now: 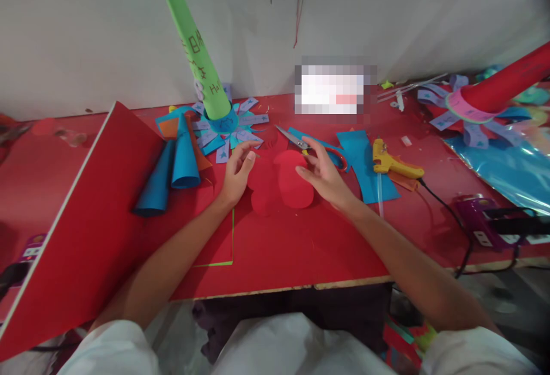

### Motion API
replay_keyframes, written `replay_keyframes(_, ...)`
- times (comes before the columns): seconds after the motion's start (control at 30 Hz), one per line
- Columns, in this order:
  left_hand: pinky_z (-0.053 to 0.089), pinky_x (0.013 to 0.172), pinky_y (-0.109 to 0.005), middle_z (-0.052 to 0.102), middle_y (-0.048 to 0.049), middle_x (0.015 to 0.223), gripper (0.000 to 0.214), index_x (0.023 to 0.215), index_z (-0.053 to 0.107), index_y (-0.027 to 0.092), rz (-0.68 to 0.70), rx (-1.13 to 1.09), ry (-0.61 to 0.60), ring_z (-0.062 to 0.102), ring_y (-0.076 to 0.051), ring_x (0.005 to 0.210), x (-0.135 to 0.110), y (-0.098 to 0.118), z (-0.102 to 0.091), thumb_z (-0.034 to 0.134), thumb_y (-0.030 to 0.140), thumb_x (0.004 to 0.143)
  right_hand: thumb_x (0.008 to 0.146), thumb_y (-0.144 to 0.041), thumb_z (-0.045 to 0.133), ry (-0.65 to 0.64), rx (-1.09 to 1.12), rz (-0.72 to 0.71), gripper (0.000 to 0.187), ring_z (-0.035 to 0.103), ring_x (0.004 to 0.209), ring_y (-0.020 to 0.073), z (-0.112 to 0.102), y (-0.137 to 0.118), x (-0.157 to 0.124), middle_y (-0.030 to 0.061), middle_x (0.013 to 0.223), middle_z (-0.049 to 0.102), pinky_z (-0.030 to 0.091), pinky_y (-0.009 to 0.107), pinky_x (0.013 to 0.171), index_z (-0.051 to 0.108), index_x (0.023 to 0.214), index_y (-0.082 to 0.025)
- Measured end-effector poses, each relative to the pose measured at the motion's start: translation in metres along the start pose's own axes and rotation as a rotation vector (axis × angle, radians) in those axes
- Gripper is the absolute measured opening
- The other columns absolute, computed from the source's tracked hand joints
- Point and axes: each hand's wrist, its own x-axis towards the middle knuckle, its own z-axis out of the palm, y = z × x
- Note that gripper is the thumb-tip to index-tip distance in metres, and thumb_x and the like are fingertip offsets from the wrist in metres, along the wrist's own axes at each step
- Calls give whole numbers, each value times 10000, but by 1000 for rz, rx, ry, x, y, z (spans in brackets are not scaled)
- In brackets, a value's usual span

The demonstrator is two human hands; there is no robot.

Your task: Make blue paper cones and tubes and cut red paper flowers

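Between my hands lie red paper cut-outs with rounded lobes, one on the left (262, 194) and a wider one on the right (295, 183). My left hand (238, 174) is at the left cut-out's edge, fingers curved and apart from the thumb. My right hand (327, 177) is at the wider cut-out, its thumb over the paper's edge and its fingers spread. Neither hand shows a firm grip. Scissors (296, 138) with red handles lie just behind, partly hidden by my right hand.
Blue paper cones (185, 160) and a green paper tube (195, 48) on a petalled base stand left. A tilted red board (86, 220) rises beside them. Right are blue paper (365, 168), a yellow glue gun (393, 163) with its cord, and a purple power strip (481, 223).
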Motion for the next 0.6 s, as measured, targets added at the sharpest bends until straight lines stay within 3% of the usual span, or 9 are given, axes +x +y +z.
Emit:
replay_keyframes(0.1, 468, 662, -289, 627, -15, 871, 483, 1290, 671, 276, -16, -39, -51, 573, -143, 707, -1, -1, 1, 650, 664, 1003, 990, -603, 694, -30, -27, -84, 842, 530, 1548, 337, -1, 0, 0, 126, 1716, 482, 529, 569, 1217, 320, 1703, -357)
replay_keyframes(0.23, 423, 662, -288, 556, 31, 762, 517, 1294, 640, 260, 10, 23, -63, 528, -143, 681, 2, -7, 2, 758, 620, 942, 1072, -487, 591, -22, -347, -240, 566, 399, 1640, 351, -2, -8, -3, 94, 1753, 444, 380, 627, 1323, 530, 1611, -324)
replay_keyframes(0.37, 414, 655, -292, 585, 32, 768, 419, 1263, 649, 251, 4, 88, -66, 525, -142, 669, 3, -12, 2, 753, 515, 955, 1096, -380, 545, -78, -682, -360, 388, 265, 1695, 382, -3, -19, -7, 38, 1810, 345, 319, 680, 1342, 730, 1427, -301)
replay_keyframes(0.5, 478, 687, -294, 623, 16, 805, 301, 1239, 664, 240, 62, 187, -55, 591, -150, 720, -2, -11, 5, 706, 370, 972, 1107, -371, 537, -286, -789, -466, 375, 361, 1658, 364, 2, -17, -9, 58, 1716, 511, 346, 679, 1331, 753, 1404, -293)
replay_keyframes(0.6, 582, 879, -360, 712, -79, 1132, 304, 1280, 666, 235, 172, 348, -11, 687, -219, 1046, 1, -1, 4, 619, 246, 980, 1104, -393, 552, -424, -828, -492, 420, 475, 1590, 373, 9, -7, -10, 111, 1630, 610, 371, 679, 1317, 714, 1464, -249)
